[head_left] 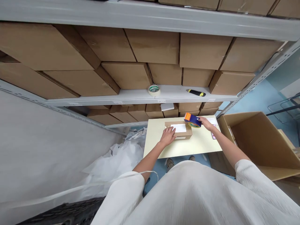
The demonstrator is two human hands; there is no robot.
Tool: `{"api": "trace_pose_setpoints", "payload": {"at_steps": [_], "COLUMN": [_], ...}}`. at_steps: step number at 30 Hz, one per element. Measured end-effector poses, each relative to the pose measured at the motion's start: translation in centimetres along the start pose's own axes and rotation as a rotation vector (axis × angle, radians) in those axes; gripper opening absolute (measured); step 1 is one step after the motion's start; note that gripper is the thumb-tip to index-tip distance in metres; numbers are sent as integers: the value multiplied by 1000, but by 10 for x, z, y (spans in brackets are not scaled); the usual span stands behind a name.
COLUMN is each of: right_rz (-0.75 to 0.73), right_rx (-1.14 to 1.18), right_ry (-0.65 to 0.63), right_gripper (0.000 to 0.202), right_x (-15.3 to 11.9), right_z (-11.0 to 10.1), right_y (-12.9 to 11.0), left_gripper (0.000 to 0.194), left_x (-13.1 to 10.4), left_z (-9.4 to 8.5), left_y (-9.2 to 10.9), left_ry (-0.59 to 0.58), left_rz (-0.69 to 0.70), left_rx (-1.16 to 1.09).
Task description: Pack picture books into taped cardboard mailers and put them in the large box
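Note:
A small cardboard box (189,134) with a white label (179,128) on its top lies on the pale yellow tabletop (164,151). My left hand (168,136) rests on the box's left part with its fingers laid out over the label's edge; it holds nothing. Gripped in my right hand (206,123) is a blue and orange tape dispenser (193,119) with a roll of tape in it. The dispenser is at the box's upper right corner; whether it touches the box I cannot tell.
A phone (213,132) lies on the table, partly behind my right arm. On the shelf (173,93) ahead are a masking tape roll (154,90) and a utility knife (196,92), before stacked cartons (157,47). A large open carton (264,140) stands right; white plastic sheeting (122,159) heaps left.

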State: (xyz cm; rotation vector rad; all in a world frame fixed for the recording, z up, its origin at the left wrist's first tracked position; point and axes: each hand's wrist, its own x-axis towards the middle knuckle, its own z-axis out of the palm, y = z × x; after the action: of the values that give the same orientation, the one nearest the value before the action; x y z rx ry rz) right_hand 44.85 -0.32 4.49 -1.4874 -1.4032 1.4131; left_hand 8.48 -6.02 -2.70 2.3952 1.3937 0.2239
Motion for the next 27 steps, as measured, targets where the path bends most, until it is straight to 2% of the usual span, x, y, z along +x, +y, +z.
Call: {"api": "trace_pose_setpoints", "payload": {"at_steps": [4,8,13,18,23,27], "right_rz": [-7,11,-95,-182,-224,-240], "right_rx": [13,-52,-78,-263,-537,-640], "right_ry": [-116,-138,-105,-207,-219,-190], "right_gripper": [25,22,31,22,50,49], "right_x": [19,24,26,15,-2,-4], "right_z": [41,61,61,58,52,42], "right_y": [-13,-8,-11,-25,-37,-34], "left_gripper": [62,64,64,65,62,61], "left_x": [-1,-2,-3,-2,-2,-3], "left_z": [-2,0,4,0,-4,-9], "left_y": [-7,-14,-16,-16,-14,-13], "left_ry": [-6,7,18,11,8,-2], "left_rz": [22,49,53,61,57,40], "left_rx": [-30,-66,-83,-95,-111,-129]}}
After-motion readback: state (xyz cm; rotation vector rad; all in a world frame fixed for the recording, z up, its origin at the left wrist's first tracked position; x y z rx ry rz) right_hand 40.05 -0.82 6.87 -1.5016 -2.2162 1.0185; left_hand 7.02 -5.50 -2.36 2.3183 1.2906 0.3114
